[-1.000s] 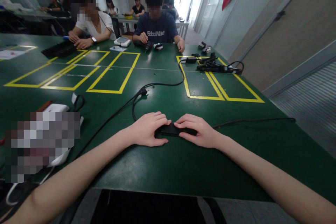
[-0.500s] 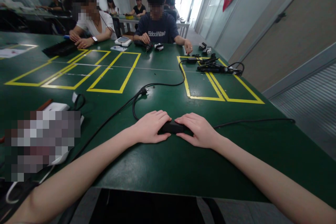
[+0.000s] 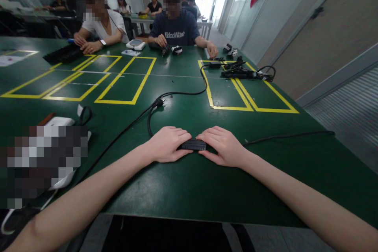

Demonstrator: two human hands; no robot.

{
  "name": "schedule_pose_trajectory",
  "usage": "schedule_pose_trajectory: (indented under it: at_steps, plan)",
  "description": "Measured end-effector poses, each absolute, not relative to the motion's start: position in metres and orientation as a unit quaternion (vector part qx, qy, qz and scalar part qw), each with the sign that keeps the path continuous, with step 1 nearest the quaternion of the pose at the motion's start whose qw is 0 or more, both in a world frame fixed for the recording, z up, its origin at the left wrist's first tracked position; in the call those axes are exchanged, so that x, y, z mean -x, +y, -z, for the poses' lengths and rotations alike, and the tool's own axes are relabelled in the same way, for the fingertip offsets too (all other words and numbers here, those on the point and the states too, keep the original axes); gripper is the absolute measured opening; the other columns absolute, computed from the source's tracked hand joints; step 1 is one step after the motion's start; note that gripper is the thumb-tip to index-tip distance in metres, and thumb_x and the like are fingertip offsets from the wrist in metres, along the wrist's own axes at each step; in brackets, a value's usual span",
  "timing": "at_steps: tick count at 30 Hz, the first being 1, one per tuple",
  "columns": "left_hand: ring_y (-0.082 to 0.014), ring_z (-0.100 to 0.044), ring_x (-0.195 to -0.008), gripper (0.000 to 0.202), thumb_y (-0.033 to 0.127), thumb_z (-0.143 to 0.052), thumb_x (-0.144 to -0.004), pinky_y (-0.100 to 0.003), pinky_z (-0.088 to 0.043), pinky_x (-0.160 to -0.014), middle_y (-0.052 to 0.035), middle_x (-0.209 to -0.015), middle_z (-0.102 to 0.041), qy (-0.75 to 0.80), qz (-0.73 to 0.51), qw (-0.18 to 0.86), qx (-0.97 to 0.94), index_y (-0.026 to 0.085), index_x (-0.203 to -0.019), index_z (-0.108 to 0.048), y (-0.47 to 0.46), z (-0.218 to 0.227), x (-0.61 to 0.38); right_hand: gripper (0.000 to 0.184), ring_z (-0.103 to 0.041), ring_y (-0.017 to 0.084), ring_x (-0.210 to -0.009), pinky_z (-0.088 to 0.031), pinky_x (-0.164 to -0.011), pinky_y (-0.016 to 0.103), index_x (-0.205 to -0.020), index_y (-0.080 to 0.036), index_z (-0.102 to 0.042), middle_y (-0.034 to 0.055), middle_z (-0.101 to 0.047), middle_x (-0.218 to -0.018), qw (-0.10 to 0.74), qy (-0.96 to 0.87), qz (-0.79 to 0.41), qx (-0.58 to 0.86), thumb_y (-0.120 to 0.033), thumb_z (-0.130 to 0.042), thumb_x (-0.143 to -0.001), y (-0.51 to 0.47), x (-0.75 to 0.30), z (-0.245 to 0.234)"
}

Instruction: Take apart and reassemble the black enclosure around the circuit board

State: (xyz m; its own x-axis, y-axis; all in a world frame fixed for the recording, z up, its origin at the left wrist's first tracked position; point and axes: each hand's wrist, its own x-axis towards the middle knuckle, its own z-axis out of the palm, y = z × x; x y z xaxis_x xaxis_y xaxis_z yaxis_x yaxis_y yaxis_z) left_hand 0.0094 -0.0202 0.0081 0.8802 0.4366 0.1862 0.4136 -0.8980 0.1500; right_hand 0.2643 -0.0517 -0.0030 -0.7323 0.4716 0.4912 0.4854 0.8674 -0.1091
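A black power adapter (image 3: 193,145) lies near the front of the green table, gripped at both ends. My left hand (image 3: 169,143) is closed around its left end, fingers over the far side and thumb on the near side. On its right end, my right hand (image 3: 221,146) holds it the same way. One black cable leaves from behind my left hand and curves back to a plug (image 3: 160,102). Another thin black cable (image 3: 291,136) runs off to the right from behind my right hand. The adapter's ends are hidden under my fingers.
Yellow tape rectangles (image 3: 115,101) mark the green table (image 3: 183,189). At the back right lie a second adapter (image 3: 215,64) and a bundle of black cables and parts (image 3: 243,74). A partly blurred white item (image 3: 63,181) sits at left. Two people sit across the table, their hands on objects.
The adapter has turned slightly in my hands, so a ridged side now shows. Both hands keep their hold in nearly the same place. The view has shifted a little.
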Motion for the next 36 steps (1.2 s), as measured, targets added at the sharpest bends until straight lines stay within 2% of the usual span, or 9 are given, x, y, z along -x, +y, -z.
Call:
schedule_pose_trajectory:
  at_steps: [4,11,16,22,28,32,36]
  plan:
    - [-0.0216,-0.070,-0.082,0.025,0.041,-0.059,-0.103,-0.032,-0.049,-0.075,-0.0056,-0.091,-0.073,0.217,-0.109,0.048,-0.969,0.017,-0.100,-0.063,-0.0204,-0.0075,-0.0103,0.029,-0.071,0.024,-0.085,-0.053,-0.075,0.036,-0.112,-0.015,-0.066,0.0114,-0.077,-0.097,0.270,-0.928,0.010,0.256,-0.041,-0.057,-0.106,-0.0528,-0.2629,0.0018]
    - [-0.0209,-0.070,-0.081,0.030,0.046,-0.054,-0.105,-0.032,-0.050,-0.075,-0.0057,-0.090,-0.073,0.215,-0.125,0.046,-0.967,0.017,-0.103,-0.064,-0.0187,-0.0064,-0.0098,0.030,-0.069,0.021,-0.078,-0.049,-0.069,0.034,-0.108,-0.013,-0.068,0.0102,-0.075,-0.088,0.279,-0.925,0.020,0.259,-0.039,-0.053,-0.108,-0.0540,-0.2629,0.0006]
    - [-0.0208,-0.070,-0.080,0.037,0.050,-0.051,-0.107,-0.032,-0.050,-0.074,-0.0062,-0.088,-0.073,0.202,-0.155,0.028,-0.967,0.016,-0.105,-0.066,-0.0176,-0.0042,-0.0089,0.026,-0.067,0.020,-0.075,-0.047,-0.066,0.033,-0.108,-0.014,-0.068,0.0096,-0.076,-0.088,0.285,-0.921,0.029,0.263,-0.036,-0.056,-0.107,-0.0541,-0.2629,0.0017]
    - [-0.0213,-0.070,-0.076,0.033,0.045,-0.051,-0.106,-0.033,-0.050,-0.071,-0.0066,-0.088,-0.074,0.186,-0.155,0.007,-0.970,0.015,-0.102,-0.065,-0.0216,-0.0016,-0.0104,0.026,-0.069,0.023,-0.084,-0.052,-0.074,0.035,-0.116,-0.016,-0.066,0.0108,-0.075,-0.096,0.265,-0.925,-0.034,0.271,-0.037,-0.062,-0.102,-0.0530,-0.2630,0.0039]
    - [-0.0207,-0.071,-0.075,0.034,0.045,-0.047,-0.108,-0.033,-0.050,-0.071,-0.0073,-0.088,-0.075,0.189,-0.154,0.016,-0.970,0.016,-0.101,-0.064,-0.0243,-0.0026,-0.0131,0.024,-0.068,0.021,-0.081,-0.052,-0.072,0.033,-0.113,-0.015,-0.065,0.0105,-0.075,-0.093,0.247,-0.931,-0.055,0.264,-0.032,-0.048,-0.108,-0.0555,-0.2608,0.0006]
    - [-0.0202,-0.070,-0.075,0.036,0.046,-0.045,-0.108,-0.032,-0.050,-0.071,-0.0071,-0.088,-0.075,0.197,-0.154,0.024,-0.968,0.016,-0.103,-0.064,-0.0242,-0.0021,-0.0130,0.026,-0.069,0.020,-0.078,-0.051,-0.069,0.032,-0.114,-0.015,-0.065,0.0101,-0.075,-0.090,0.258,-0.931,-0.035,0.256,-0.032,-0.047,-0.109,-0.0551,-0.2613,-0.0013]
    - [-0.0199,-0.069,-0.077,0.032,0.045,-0.052,-0.106,-0.031,-0.049,-0.073,-0.0063,-0.087,-0.074,0.207,-0.147,0.034,-0.967,0.016,-0.103,-0.065,-0.0248,-0.0042,-0.0131,0.025,-0.069,0.020,-0.076,-0.050,-0.068,0.032,-0.114,-0.014,-0.066,0.0099,-0.075,-0.088,0.255,-0.931,-0.032,0.258,-0.032,-0.049,-0.108,-0.0547,-0.2626,0.0005]
